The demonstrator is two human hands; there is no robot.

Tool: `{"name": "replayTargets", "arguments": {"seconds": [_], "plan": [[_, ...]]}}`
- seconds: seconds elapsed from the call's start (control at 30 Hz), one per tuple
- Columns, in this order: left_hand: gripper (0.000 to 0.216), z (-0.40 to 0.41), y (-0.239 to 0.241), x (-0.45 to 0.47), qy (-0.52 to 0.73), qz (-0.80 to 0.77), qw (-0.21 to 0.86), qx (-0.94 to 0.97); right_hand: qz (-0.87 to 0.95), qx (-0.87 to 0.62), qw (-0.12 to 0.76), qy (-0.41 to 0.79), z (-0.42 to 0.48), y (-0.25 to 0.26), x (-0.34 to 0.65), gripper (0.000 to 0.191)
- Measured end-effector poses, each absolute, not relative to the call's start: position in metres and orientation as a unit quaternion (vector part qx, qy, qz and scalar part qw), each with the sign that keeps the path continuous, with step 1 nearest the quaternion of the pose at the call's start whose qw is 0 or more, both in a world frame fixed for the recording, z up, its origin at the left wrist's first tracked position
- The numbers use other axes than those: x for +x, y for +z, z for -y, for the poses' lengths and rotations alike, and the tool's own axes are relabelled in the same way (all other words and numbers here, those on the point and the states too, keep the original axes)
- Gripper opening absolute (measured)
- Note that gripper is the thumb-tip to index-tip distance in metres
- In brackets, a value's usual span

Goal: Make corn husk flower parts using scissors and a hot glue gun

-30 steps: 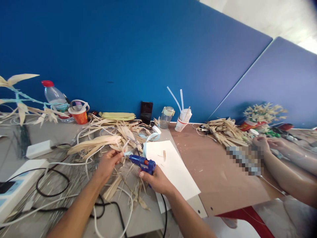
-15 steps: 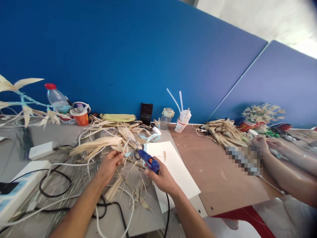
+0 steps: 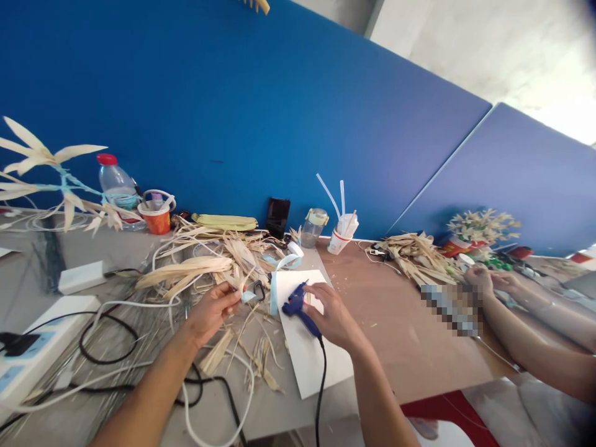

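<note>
My left hand [image 3: 212, 309] pinches a small pale-blue strip with a dry straw leaf, held just above the littered grey table [image 3: 274, 413]. My right hand [image 3: 331, 315] grips a blue glue gun [image 3: 298, 305] and holds it down on a white sheet of paper [image 3: 311, 347], its nozzle pointing up and away. The gun's black cable [image 3: 319, 397] runs back toward me off the table edge. A light-blue ribbon loop [image 3: 279, 270] lies between the two hands.
Dry straw leaves [image 3: 205, 257] and white and black cords [image 3: 107, 329] cover the left table. A white power strip [image 3: 32, 357], a bottle [image 3: 115, 186], an orange cup [image 3: 156, 218], a phone [image 3: 277, 216] and a cup of sticks [image 3: 342, 233] stand around. Another person's arms [image 3: 526, 329] rest at right.
My right hand has carried the glue gun rightward, away from the left hand, and lowered it onto the white paper. The left hand keeps its pinch on the strip.
</note>
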State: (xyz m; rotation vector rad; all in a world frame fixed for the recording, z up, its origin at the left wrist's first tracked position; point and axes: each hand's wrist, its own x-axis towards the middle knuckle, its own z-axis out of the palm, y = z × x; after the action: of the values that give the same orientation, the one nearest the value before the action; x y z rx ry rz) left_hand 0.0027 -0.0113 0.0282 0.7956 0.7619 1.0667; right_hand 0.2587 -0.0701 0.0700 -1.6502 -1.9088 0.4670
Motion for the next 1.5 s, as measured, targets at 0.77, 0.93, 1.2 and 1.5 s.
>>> {"name": "replayTargets", "arguments": {"seconds": [0.77, 0.93, 1.2, 1.5], "plan": [[0.027, 0.015, 0.028, 0.008, 0.373, -0.434, 0.643, 0.508, 0.530, -0.563, 0.328, 0.543, 0.027, 0.031, 0.170, 0.008], [0.023, 0.014, 0.028, 0.011, 0.374, -0.455, 0.614, 0.525, 0.532, -0.594, 0.336, 0.502, 0.033, 0.036, 0.162, 0.006], [0.020, 0.015, 0.022, 0.017, 0.398, -0.466, 0.662, 0.431, 0.686, -0.625, 0.300, 0.221, 0.047, 0.031, 0.144, 0.018], [0.034, 0.019, 0.027, 0.013, 0.429, -0.350, 0.774, 0.307, 0.595, -0.600, 0.410, 0.342, 0.043, 0.032, 0.142, 0.013]]}}
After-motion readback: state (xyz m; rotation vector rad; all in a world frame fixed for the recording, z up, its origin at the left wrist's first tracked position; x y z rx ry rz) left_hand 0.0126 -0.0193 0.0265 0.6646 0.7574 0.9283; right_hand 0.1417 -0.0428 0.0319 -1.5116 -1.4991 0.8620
